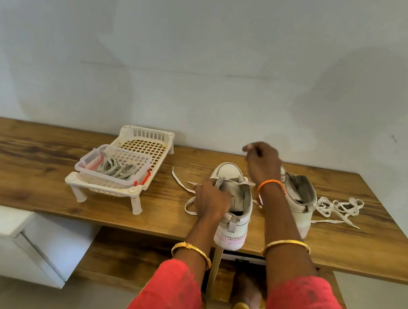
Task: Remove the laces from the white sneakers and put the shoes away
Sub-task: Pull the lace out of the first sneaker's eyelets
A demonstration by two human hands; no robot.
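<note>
1. on the brown wood-grain table (33, 161), the near white leather sneaker (233, 207) sits heel toward the person, long axis running away to the wall, heel overhanging the table edge.
2. left hand (212, 198) grips its left collar, steadying it.
3. right hand (262, 163) is raised past the toe, fingers pinched, apparently on the flat white lace (182, 184); contact unclear.
4. lace is partly threaded, tail trailing left; pull looks up and away, right hand nearer.
5. second white sneaker (296, 196) just right, its loose white lace (338, 208) beside it.
</note>
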